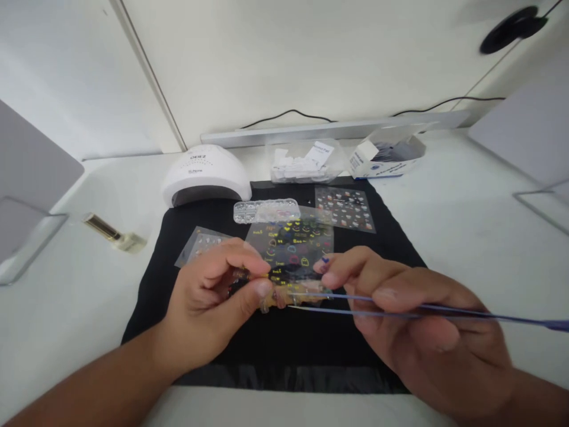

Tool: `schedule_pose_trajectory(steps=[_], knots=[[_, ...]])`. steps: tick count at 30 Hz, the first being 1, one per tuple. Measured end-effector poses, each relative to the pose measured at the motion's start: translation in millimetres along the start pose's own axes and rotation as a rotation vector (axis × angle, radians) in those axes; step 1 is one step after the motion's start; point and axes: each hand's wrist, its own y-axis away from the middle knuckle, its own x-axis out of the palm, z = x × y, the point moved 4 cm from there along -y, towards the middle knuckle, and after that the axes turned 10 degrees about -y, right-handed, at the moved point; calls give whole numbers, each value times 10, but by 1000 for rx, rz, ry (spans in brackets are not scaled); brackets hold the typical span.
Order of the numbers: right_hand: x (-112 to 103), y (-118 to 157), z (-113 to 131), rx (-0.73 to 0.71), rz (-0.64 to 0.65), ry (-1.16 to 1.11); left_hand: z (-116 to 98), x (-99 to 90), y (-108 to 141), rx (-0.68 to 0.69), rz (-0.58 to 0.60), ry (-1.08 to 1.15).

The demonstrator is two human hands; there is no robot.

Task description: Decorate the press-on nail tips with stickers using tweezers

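Observation:
My left hand (pixel 213 302) pinches a small clear strip with a false nail (pixel 284 295) over the black mat (pixel 275 344), thumb and fingers closed on its left end. My right hand (pixel 413 320) holds long blue tweezers (pixel 444 311), whose tips reach left to the strip. Just behind the hands lies a clear sticker sheet (pixel 296 243) with colourful designs, its near edge under my fingers.
On the mat: another sticker sheet (pixel 345 209), a clear bead box (pixel 267 210), a small sheet (pixel 200 243) at left. Behind stand a white nail lamp (pixel 205 175), a plastic bag (pixel 304 161) and a blue-white box (pixel 384 157). A gold bottle (pixel 113 234) lies at left.

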Motion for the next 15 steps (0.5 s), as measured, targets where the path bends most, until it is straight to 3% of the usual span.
schedule_pose_trajectory(steps=[5, 15], knots=[[9, -17, -22, -32, -22, -26, -4, 38, -6, 26, 75, 39], [-22, 36, -56, -15, -6, -50, 28, 92, 61, -92, 23, 62]])
